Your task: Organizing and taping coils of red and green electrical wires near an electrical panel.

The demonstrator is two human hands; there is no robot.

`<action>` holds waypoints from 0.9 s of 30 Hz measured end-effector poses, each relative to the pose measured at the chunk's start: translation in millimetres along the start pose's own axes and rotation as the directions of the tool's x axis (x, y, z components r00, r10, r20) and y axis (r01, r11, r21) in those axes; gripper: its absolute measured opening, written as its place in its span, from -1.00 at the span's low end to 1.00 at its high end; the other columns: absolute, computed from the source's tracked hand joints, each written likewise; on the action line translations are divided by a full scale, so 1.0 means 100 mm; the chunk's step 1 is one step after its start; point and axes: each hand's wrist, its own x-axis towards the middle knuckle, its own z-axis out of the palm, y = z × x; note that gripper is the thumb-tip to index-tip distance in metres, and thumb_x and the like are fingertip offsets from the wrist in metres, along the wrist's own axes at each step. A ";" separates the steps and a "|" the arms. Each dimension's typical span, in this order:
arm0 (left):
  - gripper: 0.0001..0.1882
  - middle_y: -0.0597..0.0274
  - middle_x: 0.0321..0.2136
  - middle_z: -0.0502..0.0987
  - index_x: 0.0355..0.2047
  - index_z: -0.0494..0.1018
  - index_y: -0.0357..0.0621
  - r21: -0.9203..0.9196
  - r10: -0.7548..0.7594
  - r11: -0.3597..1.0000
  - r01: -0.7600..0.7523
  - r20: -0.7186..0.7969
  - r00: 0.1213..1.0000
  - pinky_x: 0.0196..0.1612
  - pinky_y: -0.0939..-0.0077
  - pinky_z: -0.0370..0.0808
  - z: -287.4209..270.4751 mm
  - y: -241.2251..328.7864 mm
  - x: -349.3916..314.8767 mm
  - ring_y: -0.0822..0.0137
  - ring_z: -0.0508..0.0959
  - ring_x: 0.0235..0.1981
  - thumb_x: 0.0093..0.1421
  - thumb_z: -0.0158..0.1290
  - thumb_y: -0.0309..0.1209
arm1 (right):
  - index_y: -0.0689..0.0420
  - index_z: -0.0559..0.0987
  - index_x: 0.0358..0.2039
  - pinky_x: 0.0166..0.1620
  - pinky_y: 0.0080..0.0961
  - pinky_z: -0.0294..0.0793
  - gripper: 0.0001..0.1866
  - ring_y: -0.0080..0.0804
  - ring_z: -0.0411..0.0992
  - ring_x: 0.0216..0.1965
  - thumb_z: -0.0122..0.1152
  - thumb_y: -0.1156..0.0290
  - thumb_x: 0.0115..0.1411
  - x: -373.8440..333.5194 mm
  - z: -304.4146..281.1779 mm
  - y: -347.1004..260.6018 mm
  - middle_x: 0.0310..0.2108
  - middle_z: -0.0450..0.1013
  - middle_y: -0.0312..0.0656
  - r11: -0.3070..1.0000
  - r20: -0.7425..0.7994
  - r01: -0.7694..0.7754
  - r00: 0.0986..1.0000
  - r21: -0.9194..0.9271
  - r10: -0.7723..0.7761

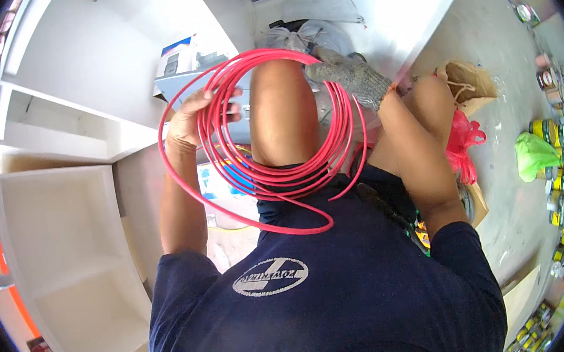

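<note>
A coil of red cable [284, 194], several loops thick, hangs between my two hands over my raised knee. My bare left hand [189, 119] wraps round the loops on the coil's left side, with the fingertips showing inside the ring. On the upper right, my right hand [350, 78] wears a grey knitted glove and is closed on the loops, which pass out of sight under it. One outer loop sags lower than the others towards my shirt. A loose end of the cable sticks out at the lower right of the coil.
White cabinet units [64, 244] stand on the left, and white panels rise ahead. Clear plastic bags [286, 40] lie in the far recess. To the right are a brown paper bag [474, 86], a red plastic bag [463, 141], a green bag [534, 155] and rows of cans [546, 131].
</note>
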 end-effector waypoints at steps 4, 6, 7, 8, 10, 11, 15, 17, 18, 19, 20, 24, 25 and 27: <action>-0.18 -0.02 0.12 0.37 0.27 0.14 -0.22 -0.051 0.049 0.997 -0.053 -0.079 0.996 0.09 0.00 0.35 -0.25 0.14 -0.19 0.06 0.42 0.06 0.24 -0.14 0.18 | 0.21 0.60 -0.26 -0.53 -0.60 0.45 -0.53 -0.55 0.47 -0.56 0.26 -0.01 0.12 0.00 0.07 0.18 -0.59 0.49 -0.29 0.961 -0.060 -0.004 0.998 0.277 0.021; -0.05 -0.03 0.14 0.34 0.27 0.15 -0.22 -0.143 -0.055 0.989 0.029 -0.180 0.982 0.09 -0.03 0.28 -0.05 0.31 -0.37 0.05 0.38 0.07 0.20 -0.39 0.37 | 0.19 0.60 -0.27 -0.54 -0.60 0.44 -0.53 -0.57 0.46 -0.55 0.25 -0.02 0.13 -0.01 0.02 0.07 -0.57 0.49 -0.29 0.879 0.025 -0.101 0.995 0.465 0.102; -0.05 -0.03 0.14 0.34 0.27 0.15 -0.22 -0.154 -0.068 0.987 0.040 -0.178 0.982 0.09 -0.03 0.28 0.01 0.31 -0.42 0.05 0.38 0.07 0.20 -0.39 0.37 | 0.17 0.60 -0.27 -0.56 -0.59 0.42 -0.54 -0.59 0.46 -0.54 0.25 -0.03 0.14 -0.02 -0.01 0.05 -0.55 0.49 -0.28 0.755 0.109 -0.194 0.981 0.626 0.162; -0.03 -0.05 0.14 0.33 0.29 0.12 -0.23 0.015 -0.019 1.000 0.023 -0.235 0.972 0.06 0.01 0.34 0.04 0.31 -0.48 0.05 0.40 0.06 0.16 -0.28 0.36 | 0.16 0.55 -0.19 -0.29 -0.45 0.58 -0.67 -0.43 0.48 -0.47 0.20 0.16 0.21 0.05 0.01 0.01 -0.39 0.52 -0.20 0.745 0.046 -0.133 0.990 0.654 0.136; -0.15 -0.07 0.14 0.34 0.29 0.09 -0.24 0.307 0.110 0.951 -0.046 -0.194 0.975 -0.04 0.12 0.45 0.01 0.26 -0.55 0.12 0.45 0.02 0.13 0.06 0.00 | 0.16 0.54 -0.22 -0.34 -0.45 0.55 -0.68 -0.46 0.45 -0.51 0.19 0.16 0.22 0.00 -0.01 -0.03 -0.45 0.50 -0.22 0.628 0.159 -0.191 0.981 0.754 0.108; -0.15 -0.07 0.14 0.34 0.29 0.09 -0.24 0.303 0.126 0.951 -0.064 -0.189 0.974 -0.04 0.12 0.45 0.01 0.28 -0.54 0.12 0.45 0.02 0.13 0.06 0.00 | 0.15 0.52 -0.25 -0.40 -0.44 0.53 -0.70 -0.48 0.43 -0.54 0.18 0.15 0.22 0.01 -0.04 -0.10 -0.51 0.48 -0.25 0.499 0.261 -0.247 0.964 0.831 0.044; -0.23 -0.08 0.04 0.42 0.25 0.17 -0.26 0.093 0.303 0.951 -0.296 -0.081 0.950 -0.06 0.43 0.50 0.15 0.44 -0.45 0.27 0.51 -0.09 -0.06 0.04 -0.66 | 0.20 0.51 -0.25 -0.59 -0.55 0.36 -0.68 -0.51 0.36 -0.66 0.18 0.16 0.23 -0.57 -0.23 -0.65 -0.61 0.42 -0.25 0.613 0.017 0.049 0.995 0.789 -0.102; -0.26 -0.07 0.05 0.43 0.23 0.21 -0.26 0.256 0.383 0.884 -0.391 0.081 0.920 -0.04 0.41 0.50 0.39 0.64 -0.32 0.26 0.50 -0.04 -0.05 0.00 -0.68 | 0.21 0.50 -0.23 -0.61 -0.56 0.35 -0.66 -0.51 0.35 -0.68 0.20 0.16 0.21 -0.94 -0.44 -0.95 -0.61 0.42 -0.25 0.660 -0.083 0.146 0.989 0.737 -0.126; -0.26 -0.07 0.05 0.43 0.23 0.21 -0.26 0.231 0.401 0.878 -0.420 0.125 0.908 -0.04 0.41 0.50 0.53 0.75 -0.24 0.26 0.50 -0.04 -0.05 0.00 -0.68 | 0.23 0.50 -0.22 -0.62 -0.57 0.35 -0.63 -0.51 0.34 -0.69 0.22 0.15 0.19 -1.12 -0.54 -1.11 -0.61 0.42 -0.25 0.681 -0.158 0.223 0.975 0.698 -0.157; -0.27 0.00 0.04 0.43 0.23 0.21 -0.24 0.382 0.403 0.808 -0.448 0.195 0.894 -0.01 0.45 0.48 0.66 0.88 -0.16 0.28 0.48 -0.02 -0.04 -0.02 -0.70 | 0.24 0.49 -0.20 -0.64 -0.58 0.34 -0.61 -0.52 0.33 -0.71 0.24 0.14 0.18 -1.32 -0.63 -1.26 -0.61 0.41 -0.25 0.701 -0.234 0.299 0.953 0.648 -0.190; -0.28 0.08 0.04 0.44 0.24 0.21 -0.22 0.521 0.408 0.704 -0.483 0.259 0.875 0.01 0.48 0.46 0.79 1.00 -0.10 0.30 0.47 0.01 -0.02 -0.04 -0.72 | 0.27 0.48 -0.18 -0.63 -0.58 0.36 -0.60 -0.50 0.35 -0.71 0.26 0.19 0.15 -1.48 -0.66 -1.40 -0.60 0.42 -0.21 0.755 -0.363 0.387 0.908 0.530 -0.211; -0.24 0.21 0.03 0.43 0.25 0.22 -0.15 0.700 0.371 0.361 -0.617 0.499 0.783 0.14 0.46 0.33 1.14 1.33 0.56 0.36 0.39 0.04 -0.05 -0.06 -0.75 | 0.27 0.47 -0.16 -0.57 -0.60 0.38 -0.65 -0.54 0.36 -0.65 0.25 0.33 0.11 -2.04 -0.98 -1.79 -0.57 0.42 -0.22 0.913 -0.601 0.405 0.741 0.044 -0.300; -0.26 0.21 0.03 0.43 0.25 0.22 -0.15 0.761 0.349 0.226 -0.608 0.519 0.780 0.15 0.47 0.31 1.18 1.35 0.69 0.37 0.38 0.04 -0.03 -0.07 -0.73 | 0.27 0.47 -0.16 -0.57 -0.60 0.38 -0.65 -0.54 0.36 -0.65 0.25 0.33 0.11 -2.11 -1.05 -1.88 -0.57 0.42 -0.22 0.919 -0.621 0.395 0.721 0.006 -0.306; -0.38 0.18 0.01 0.44 0.20 0.29 -0.12 0.696 0.520 0.292 -0.655 0.459 0.720 0.14 0.48 0.30 1.52 1.30 0.90 0.39 0.37 0.03 0.07 -0.05 -0.66 | 0.27 0.45 -0.14 -0.52 -0.60 0.39 -0.65 -0.56 0.37 -0.61 0.24 0.33 0.14 -2.17 -1.21 -2.01 -0.55 0.44 -0.22 0.966 -0.583 0.204 0.771 -0.156 -0.257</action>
